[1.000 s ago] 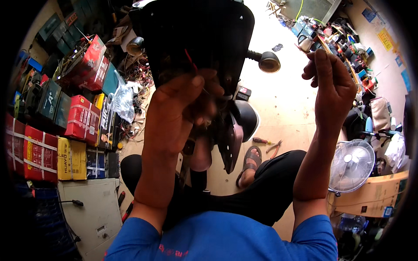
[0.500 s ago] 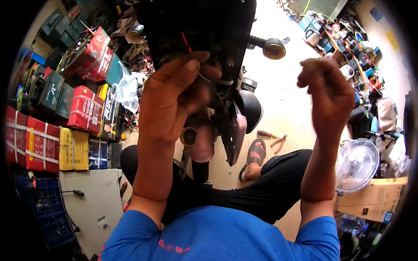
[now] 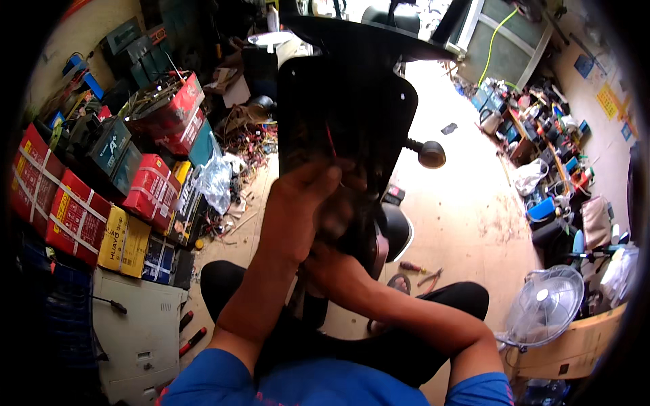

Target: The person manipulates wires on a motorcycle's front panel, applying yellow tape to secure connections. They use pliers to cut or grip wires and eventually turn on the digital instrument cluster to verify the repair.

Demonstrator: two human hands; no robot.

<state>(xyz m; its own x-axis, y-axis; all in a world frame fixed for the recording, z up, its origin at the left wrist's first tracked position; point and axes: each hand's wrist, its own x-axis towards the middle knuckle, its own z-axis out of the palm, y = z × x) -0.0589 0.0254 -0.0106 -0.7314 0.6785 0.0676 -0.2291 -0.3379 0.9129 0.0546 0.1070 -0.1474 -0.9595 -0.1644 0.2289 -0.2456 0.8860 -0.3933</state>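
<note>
A two-wheeler's dark underside fills the centre, with a black panel (image 3: 365, 101), a round lamp (image 3: 432, 154) on a short stalk and a pinkish painted part (image 3: 377, 253). My left hand (image 3: 313, 189) is raised against the panel, thumb and fingers pinched on a thin red wire (image 3: 330, 137); some fingertips are blurred in shadow. My right hand (image 3: 322, 269) reaches in low beside my left wrist, among the dark parts, and its fingertips are hidden.
Stacked battery boxes (image 3: 149, 189) and a grey cabinet (image 3: 132, 338) line the left. Loose wires lie behind them. A screwdriver (image 3: 413, 268) and pliers (image 3: 430, 280) rest on the floor by my sandalled foot. A fan (image 3: 542, 310) and cluttered items (image 3: 528, 135) stand at the right.
My right hand has come from raised at the right down to the centre, near my left wrist. The view has shifted, showing more above the panel. My left hand stays on the red wire.
</note>
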